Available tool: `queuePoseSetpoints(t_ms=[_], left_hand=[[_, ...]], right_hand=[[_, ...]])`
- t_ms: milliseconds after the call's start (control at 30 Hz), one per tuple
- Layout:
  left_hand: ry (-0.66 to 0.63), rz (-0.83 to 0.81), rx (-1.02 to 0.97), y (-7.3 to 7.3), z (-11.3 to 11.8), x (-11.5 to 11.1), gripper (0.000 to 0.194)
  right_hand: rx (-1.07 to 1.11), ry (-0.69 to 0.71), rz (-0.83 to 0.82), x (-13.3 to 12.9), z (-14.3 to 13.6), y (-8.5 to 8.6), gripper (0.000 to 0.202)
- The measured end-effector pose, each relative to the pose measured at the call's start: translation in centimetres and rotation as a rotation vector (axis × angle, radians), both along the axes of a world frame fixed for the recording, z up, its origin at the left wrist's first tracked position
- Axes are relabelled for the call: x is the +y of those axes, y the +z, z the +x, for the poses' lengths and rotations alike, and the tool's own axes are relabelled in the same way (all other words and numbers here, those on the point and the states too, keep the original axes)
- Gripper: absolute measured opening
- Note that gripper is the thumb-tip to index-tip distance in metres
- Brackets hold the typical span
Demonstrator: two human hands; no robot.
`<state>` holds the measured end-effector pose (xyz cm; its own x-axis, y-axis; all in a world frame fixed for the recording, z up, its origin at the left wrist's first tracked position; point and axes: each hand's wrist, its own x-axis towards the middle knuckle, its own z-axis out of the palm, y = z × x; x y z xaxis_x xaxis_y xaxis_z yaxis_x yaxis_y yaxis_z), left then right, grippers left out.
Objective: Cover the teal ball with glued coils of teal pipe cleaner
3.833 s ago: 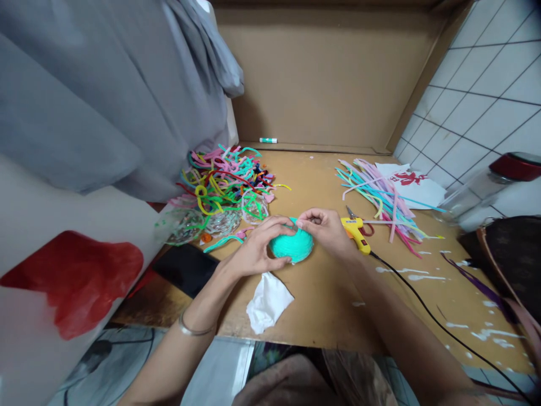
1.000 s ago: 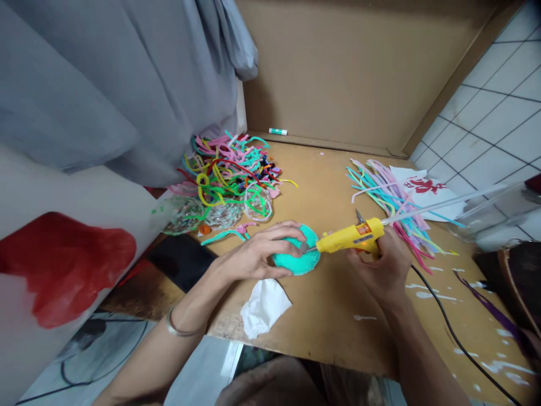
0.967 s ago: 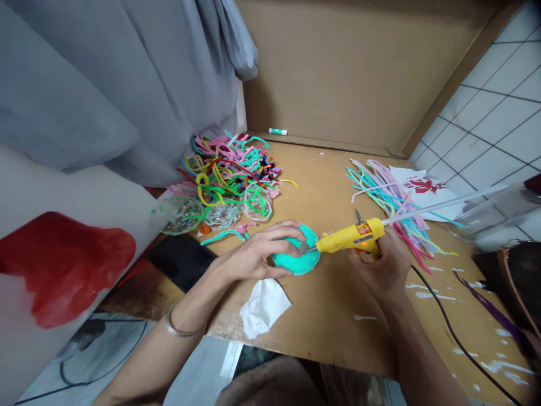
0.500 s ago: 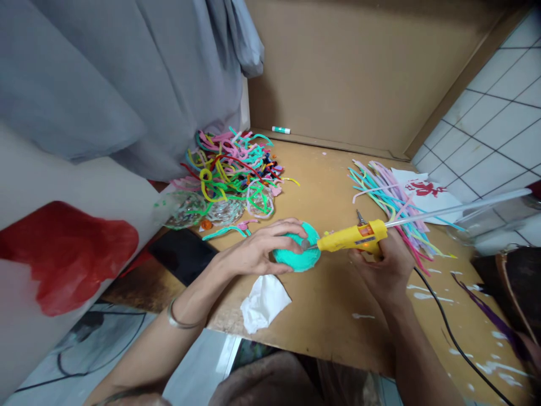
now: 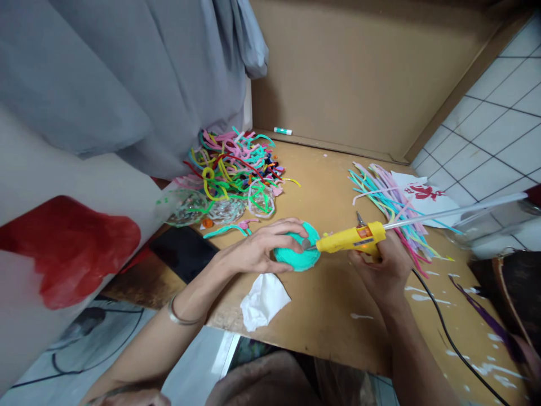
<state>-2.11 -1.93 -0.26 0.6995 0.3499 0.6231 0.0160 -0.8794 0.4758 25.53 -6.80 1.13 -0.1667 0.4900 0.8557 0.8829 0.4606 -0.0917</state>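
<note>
My left hand [image 5: 264,246] curls its fingers round the left side of a round turquoise piece [image 5: 300,256] on the table. A small grey item [image 5: 306,244] shows at its fingertips. My right hand [image 5: 386,265] grips a yellow glue gun [image 5: 350,239] by its handle. The gun's nozzle points left and meets the turquoise piece beside the grey item; whether it touches that item I cannot tell. A long clear glue stick [image 5: 456,211] juts from the gun's back end. Below my left hand lies a crumpled white tissue [image 5: 265,301].
Tangled coloured pipe cleaners [image 5: 232,163] are heaped at the back left, near a black phone [image 5: 183,254]. More pipe cleaners [image 5: 380,189] lie at the right by pliers [image 5: 360,219]. A black cable [image 5: 448,332] crosses the right side. A glue tube [image 5: 283,131] lies at the back.
The view has shifted very slightly. Both hands keep almost the same pose, with the glue gun's nozzle still at the turquoise piece.
</note>
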Motion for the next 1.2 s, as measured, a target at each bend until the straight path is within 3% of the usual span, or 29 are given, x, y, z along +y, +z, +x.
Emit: queuePoseSetpoints(t_ms=[1200], left_hand=[[-0.017, 0.034, -0.009, 0.58, 0.12, -0.12, 0.028]], right_hand=[[-0.044, -0.032, 0.061, -0.36, 0.77, -0.6, 0.019]])
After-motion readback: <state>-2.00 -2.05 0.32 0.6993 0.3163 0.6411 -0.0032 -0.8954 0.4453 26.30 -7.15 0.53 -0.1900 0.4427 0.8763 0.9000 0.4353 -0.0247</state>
